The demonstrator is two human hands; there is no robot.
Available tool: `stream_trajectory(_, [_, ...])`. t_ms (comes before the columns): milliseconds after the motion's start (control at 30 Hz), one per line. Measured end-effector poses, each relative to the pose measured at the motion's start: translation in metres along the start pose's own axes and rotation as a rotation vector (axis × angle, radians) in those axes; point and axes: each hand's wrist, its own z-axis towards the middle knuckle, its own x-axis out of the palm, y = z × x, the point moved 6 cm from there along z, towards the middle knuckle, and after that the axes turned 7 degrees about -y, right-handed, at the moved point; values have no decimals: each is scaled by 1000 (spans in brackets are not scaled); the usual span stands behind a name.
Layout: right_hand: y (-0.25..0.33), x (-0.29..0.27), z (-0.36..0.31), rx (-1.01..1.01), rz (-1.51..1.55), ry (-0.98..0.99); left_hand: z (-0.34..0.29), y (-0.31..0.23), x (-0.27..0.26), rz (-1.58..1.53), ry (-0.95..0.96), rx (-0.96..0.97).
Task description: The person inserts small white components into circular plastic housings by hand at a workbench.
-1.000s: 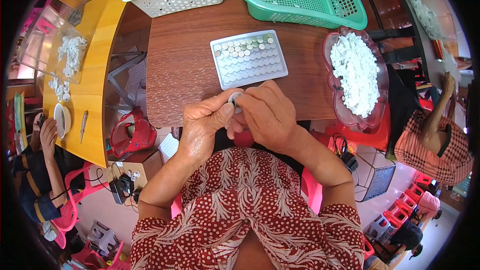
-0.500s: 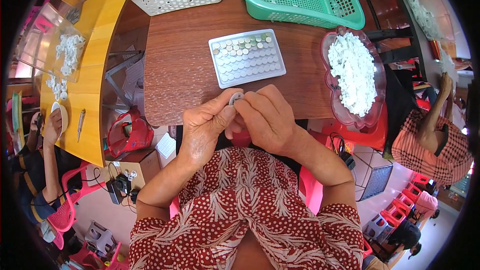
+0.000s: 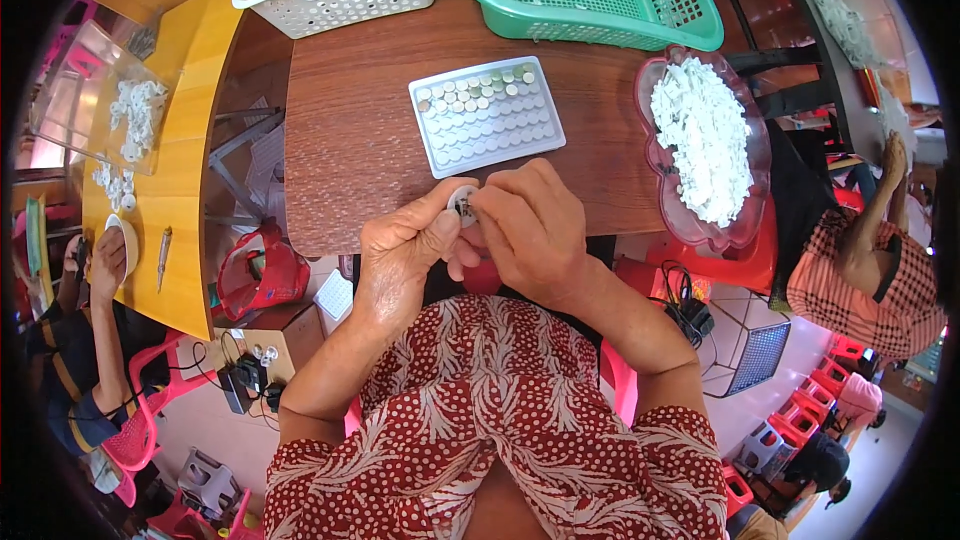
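Note:
My left hand [image 3: 400,245] pinches a small round white plastic part [image 3: 461,199] with a dark inside, between thumb and forefinger at the table's front edge. Close against it, my right hand [image 3: 535,230] has its fingertips pressed together at the part's right side; whatever they grip is hidden. Just beyond both hands lies a white tray [image 3: 500,161] with rows of round pockets. Small round silvery discs [image 3: 484,91], like button cells, sit in its far rows, some of them greenish. The nearer rows hold no discs.
On the brown table [image 3: 345,130] stand a white perforated basket [image 3: 365,5] and a green basket [image 3: 600,35] of white ring-shaped parts. A pink scalloped dish [image 3: 652,160] heaped with white pieces [image 3: 705,145] is at right. Another person's hand [image 3: 108,265] holds a bowl at the yellow table [image 3: 190,190].
The round part has turned in my left hand, so its dark inside now faces up more. My right hand has shifted slightly left. The view has moved a little.

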Motion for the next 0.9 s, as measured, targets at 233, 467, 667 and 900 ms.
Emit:
stream_trajectory(233, [6,-1,-10,-92,-113,-101,-1,1,3,32,-9,76])
stream_trajectory(467, [4,-1,-13,-5,-10,-60,-3,2,3,13,-40,63])
stream_trajectory(667, [-9,0,-19,213,106,-108,-4,8,5,-13,-3,32])
stream_trajectory(900, [-13,1,-17,225,87,-129,-2,8,6,8,-40,47])
